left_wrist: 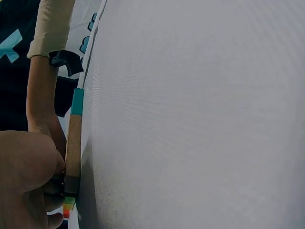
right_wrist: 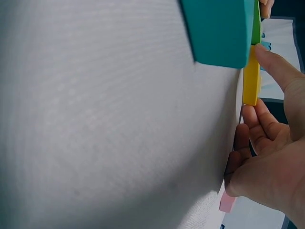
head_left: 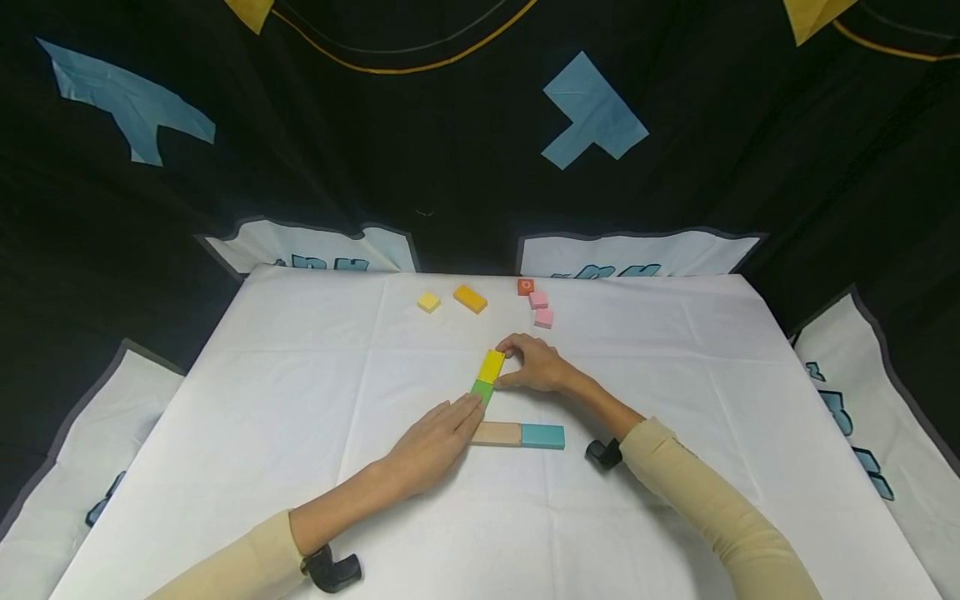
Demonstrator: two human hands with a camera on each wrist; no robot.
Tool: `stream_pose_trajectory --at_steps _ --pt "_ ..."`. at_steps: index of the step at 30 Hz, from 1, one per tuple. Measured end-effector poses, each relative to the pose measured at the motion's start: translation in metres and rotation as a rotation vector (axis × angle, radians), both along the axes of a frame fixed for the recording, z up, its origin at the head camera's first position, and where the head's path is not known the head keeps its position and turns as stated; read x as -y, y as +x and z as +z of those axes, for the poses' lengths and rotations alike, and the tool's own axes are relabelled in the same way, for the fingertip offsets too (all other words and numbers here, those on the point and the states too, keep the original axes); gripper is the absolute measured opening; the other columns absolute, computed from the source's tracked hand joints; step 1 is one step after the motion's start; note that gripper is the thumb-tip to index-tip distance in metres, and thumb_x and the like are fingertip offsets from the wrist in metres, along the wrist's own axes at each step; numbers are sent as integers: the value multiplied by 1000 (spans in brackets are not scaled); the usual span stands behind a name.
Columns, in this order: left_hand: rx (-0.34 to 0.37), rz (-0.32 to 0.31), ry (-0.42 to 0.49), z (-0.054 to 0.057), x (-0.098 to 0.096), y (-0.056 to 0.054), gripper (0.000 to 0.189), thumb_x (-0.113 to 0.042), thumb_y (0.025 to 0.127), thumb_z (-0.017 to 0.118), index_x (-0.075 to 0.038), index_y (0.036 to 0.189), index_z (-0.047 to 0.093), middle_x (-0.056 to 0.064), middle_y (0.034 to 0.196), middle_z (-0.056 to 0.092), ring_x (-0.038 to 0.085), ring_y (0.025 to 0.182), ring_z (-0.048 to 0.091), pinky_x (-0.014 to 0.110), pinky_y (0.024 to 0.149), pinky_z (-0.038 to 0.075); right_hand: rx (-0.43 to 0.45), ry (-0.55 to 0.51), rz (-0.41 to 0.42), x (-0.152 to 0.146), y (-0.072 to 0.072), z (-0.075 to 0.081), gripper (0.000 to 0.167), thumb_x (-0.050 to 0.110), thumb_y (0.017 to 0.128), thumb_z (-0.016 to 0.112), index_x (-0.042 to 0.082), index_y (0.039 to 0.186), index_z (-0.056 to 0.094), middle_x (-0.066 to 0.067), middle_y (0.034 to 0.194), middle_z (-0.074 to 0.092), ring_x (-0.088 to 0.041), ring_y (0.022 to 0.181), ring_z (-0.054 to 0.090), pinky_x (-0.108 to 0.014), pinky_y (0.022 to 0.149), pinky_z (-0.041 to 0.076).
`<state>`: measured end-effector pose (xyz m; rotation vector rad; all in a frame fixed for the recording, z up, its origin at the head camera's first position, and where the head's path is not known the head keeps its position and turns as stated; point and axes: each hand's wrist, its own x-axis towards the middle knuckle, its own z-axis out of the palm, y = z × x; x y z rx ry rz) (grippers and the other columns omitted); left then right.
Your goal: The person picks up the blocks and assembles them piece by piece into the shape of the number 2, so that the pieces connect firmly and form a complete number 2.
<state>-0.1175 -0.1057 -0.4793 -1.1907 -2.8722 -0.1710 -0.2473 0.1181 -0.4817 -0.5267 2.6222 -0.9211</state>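
My right hand (head_left: 536, 365) pinches a yellow block (head_left: 491, 366) on the white table, its thumb near the block's close end and the fingertips at the far end. Against that block's near end sits a green block (head_left: 482, 389), in one slanted line with it. My left hand (head_left: 438, 442) lies with fingers straight and together, fingertips over the green block's lower part. The left hand also covers the left end of a row where a plain wooden block (head_left: 497, 433) joins a teal block (head_left: 543, 437). In the right wrist view the yellow block (right_wrist: 251, 78) stands between thumb and fingers.
Toward the table's back edge lie a small pale yellow block (head_left: 429, 302), a longer orange-yellow block (head_left: 470, 299), a red block (head_left: 526, 287) and two pink blocks, the nearer pink block (head_left: 543, 318) being closest to my right hand. A black curtain (head_left: 465, 183) hangs behind the table.
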Motion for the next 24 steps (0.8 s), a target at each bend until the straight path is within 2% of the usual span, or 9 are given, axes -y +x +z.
stream_pose_trajectory --at_steps 11,24 --pt "-4 -4 5 0 0 0 49 -8 101 56 7 146 44 21 153 39 33 142 36 46 114 34 -1 -8 5 -1 0 0 53 29 80 86 12 124 62 -1 109 60 -23 108 51 -41 105 43" --pt "-5 -4 -1 1 0 0 50 -8 101 56 7 146 43 21 154 39 33 142 36 46 114 33 -3 10 7 0 0 2 54 32 81 84 13 126 62 -1 112 61 -23 110 50 -46 105 37"
